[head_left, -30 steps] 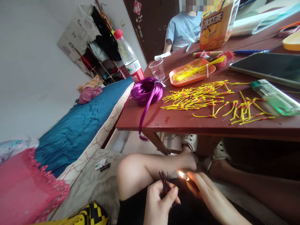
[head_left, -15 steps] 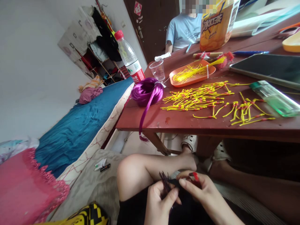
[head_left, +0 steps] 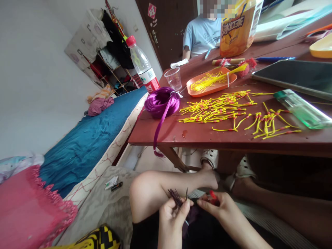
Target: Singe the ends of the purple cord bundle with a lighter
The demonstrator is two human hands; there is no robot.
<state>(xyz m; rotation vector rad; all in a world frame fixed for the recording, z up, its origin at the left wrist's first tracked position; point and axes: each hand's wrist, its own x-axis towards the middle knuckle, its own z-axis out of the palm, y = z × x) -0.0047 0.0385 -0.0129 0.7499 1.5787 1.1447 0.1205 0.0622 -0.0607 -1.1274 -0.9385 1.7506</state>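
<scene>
My left hand (head_left: 172, 214) is closed around a bundle of thin dark purple cords (head_left: 175, 197), whose cut ends fan out above the fingers. One or two strands stand apart between its thumb and forefinger. Just to the right, my right hand (head_left: 216, 204) has thumb and forefinger pinched together. A small red object (head_left: 213, 195) sticks up from its curled fingers; its kind is not clear. Both hands are over my lap, a small gap between them. On the table ahead lie knotted yellow cords (head_left: 215, 107) with small red bands and a coil of shiny purple cord (head_left: 162, 102).
The red-brown table (head_left: 155, 133) holds an orange tray (head_left: 197, 92) of yellow cords, a clear cup (head_left: 173, 79), a cola bottle (head_left: 142, 64), a green lighter (head_left: 306, 110), a phone-like dark slab (head_left: 298, 77) and an iced-tea bottle (head_left: 234, 33). A person in blue (head_left: 199, 34) sits beyond.
My hands have drawn slightly apart, the left one shifting left. The dark cords lean further left, with a strand or two now separated from the bundle.
</scene>
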